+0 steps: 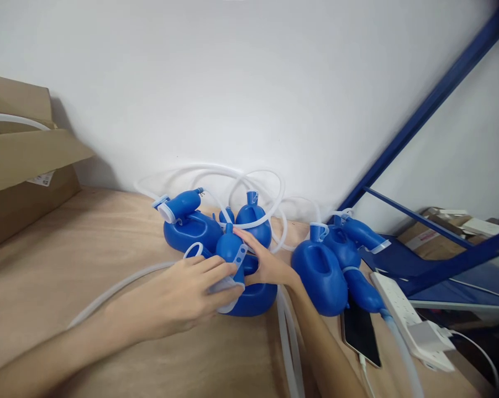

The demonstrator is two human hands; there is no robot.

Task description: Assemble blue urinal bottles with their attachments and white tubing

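Observation:
In the middle of the table, both my hands are on a blue plastic urinal funnel (229, 246), whose narrow end points toward the wall. My left hand (191, 293) has its fingers closed on the translucent cap (226, 288) at the wide end. The thumb and fingers of my right hand (269, 266) wrap the funnel's right side. Partly covered by the hands, a blue urinal bottle (253, 301) lies directly beneath. Behind them stand another urinal bottle (253, 221) and, to the left, a bottle (195, 232) with a funnel (185, 204) on top.
More blue urinal bottles (319, 276) stand at right with funnels. White hoses (208, 166) loop along the wall. A phone (361, 334) and a power strip (410, 320) lie at right, beside a blue metal frame (423, 105). An open cardboard box (29, 204) is at left.

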